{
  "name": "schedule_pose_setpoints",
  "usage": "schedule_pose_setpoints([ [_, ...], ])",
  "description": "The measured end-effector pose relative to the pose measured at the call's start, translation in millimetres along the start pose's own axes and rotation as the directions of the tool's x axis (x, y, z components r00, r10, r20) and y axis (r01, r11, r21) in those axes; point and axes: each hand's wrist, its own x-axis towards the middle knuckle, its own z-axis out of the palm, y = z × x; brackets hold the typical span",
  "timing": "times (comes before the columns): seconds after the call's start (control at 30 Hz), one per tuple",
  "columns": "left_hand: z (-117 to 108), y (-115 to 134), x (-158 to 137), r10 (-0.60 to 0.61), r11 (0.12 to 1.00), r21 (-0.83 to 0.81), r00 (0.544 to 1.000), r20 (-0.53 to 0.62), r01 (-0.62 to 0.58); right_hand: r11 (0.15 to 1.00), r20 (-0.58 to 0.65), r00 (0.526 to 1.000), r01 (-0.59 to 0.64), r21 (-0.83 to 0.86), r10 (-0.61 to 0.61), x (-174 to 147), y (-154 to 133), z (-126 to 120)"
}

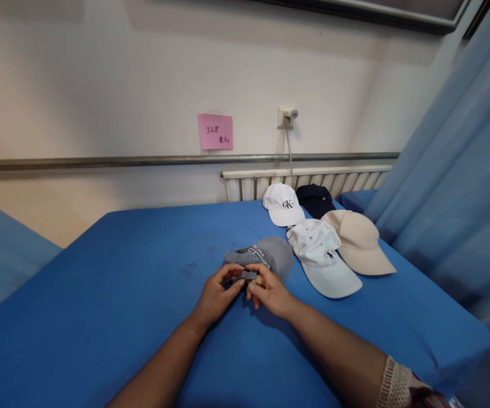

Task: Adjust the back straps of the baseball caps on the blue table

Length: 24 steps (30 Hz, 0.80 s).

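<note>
A grey baseball cap (279,255) with light lettering on its front lies on the blue-covered table, its brim pointing to the right. Its back strap (248,275) is pinched between both my hands. My left hand (220,292) grips the strap's left part, thumb and fingers pressed together. From the other side, my right hand (268,290) holds the strap near its buckle, thumb against fingers. The fingers partly cover the strap, so whether it is fastened cannot be made out.
Right of my hands lie a pale cap (315,246) with a small dark emblem, a beige cap (357,238), a white cap (281,201) with black letters and a dark navy cap (314,198). Behind the table (143,272) stand a radiator (248,188) and wall. A blue curtain (452,170) hangs right.
</note>
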Motion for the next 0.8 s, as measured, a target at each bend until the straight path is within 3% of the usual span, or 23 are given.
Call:
schedule_pose_setpoints([
  [0.07, 0, 4, 0, 0.004, 1.000, 0.007, 1.000, 0.023, -0.004, 0.997, 0.034, 0.999, -0.028, -0.070, 0.030, -1, 1, 0],
  [0.2, 0, 11, -1, 0.011, 0.999, 0.038, 0.997, 0.077, -0.014, 0.968, -0.059, 0.997, -0.060, -0.242, 0.047, 1, 3, -2],
  [0.4, 3, 4, 2, 0.003, 1.000, 0.001, 0.999, 0.038, -0.003, 0.932, -0.101, 0.995, -0.033, -0.360, -0.004, 2, 3, -5],
  [0.5, -1, 6, 3, 0.088, 0.977, 0.188, 0.992, 0.091, -0.104, 0.917, -0.074, 0.997, 0.000, -0.398, -0.032, 2, 3, -6],
  [0.63, -7, 15, 2, 0.190, 0.882, 0.402, 0.966, 0.175, -0.246, 0.922, -0.063, 0.998, -0.003, -0.387, -0.023, 2, 5, -7],
  [0.7, -6, 15, 1, 0.160, 0.895, 0.398, 0.978, 0.134, -0.201, 0.930, -0.060, 0.998, -0.016, -0.368, -0.007, 1, 5, -6],
  [0.8, -2, 8, 2, -0.014, 0.978, 0.210, 1.000, -0.003, 0.014, 0.940, -0.045, 0.999, -0.022, -0.339, 0.007, 1, 3, -5],
])
